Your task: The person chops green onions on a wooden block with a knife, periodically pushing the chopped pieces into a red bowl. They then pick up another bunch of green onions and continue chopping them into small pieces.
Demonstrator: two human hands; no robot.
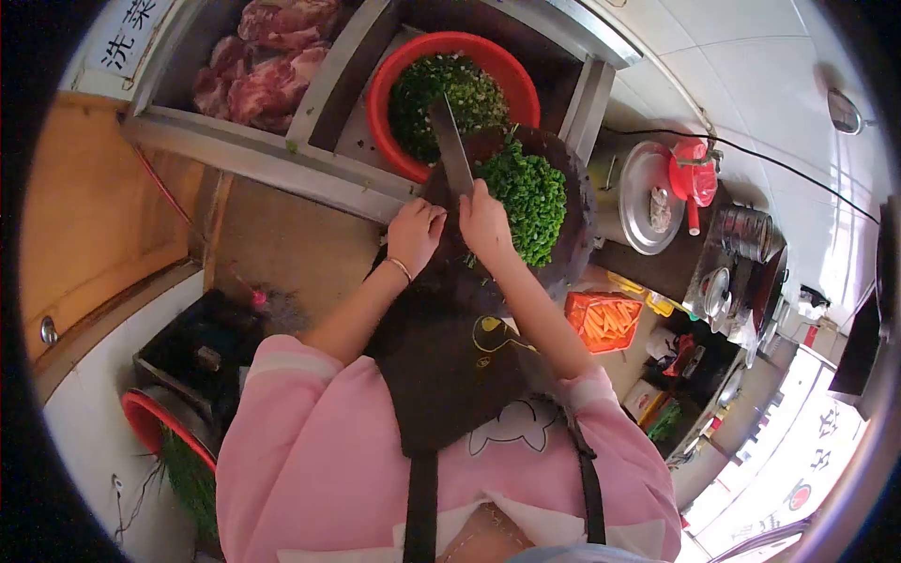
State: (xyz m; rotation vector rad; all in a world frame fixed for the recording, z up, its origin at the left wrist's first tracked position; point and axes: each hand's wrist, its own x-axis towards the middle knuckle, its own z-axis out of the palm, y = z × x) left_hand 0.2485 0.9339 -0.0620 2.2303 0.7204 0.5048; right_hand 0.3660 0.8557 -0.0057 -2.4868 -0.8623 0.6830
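My right hand (485,222) is wrapped round the handle of a kitchen knife (451,148), its broad blade pointing up and away over the board's left edge. Close by on the left, my left hand (418,233) has its fingers curled together near the board's rim; what they hold, if anything, is too small to make out. On the round dark chopping board (576,230) lies a heap of finely chopped green vegetable (527,208), right of the knife. Beyond the board a red basin (522,83) contains more chopped greens (413,101), some darker and some paler.
Raw meat (272,75) lies in the left sink compartment; a steel rim (253,155) runs along the front. A lidded pot (648,202) stands right of the board. Below it is an orange crate of carrots (608,321). A red tub (150,418) stands at lower left.
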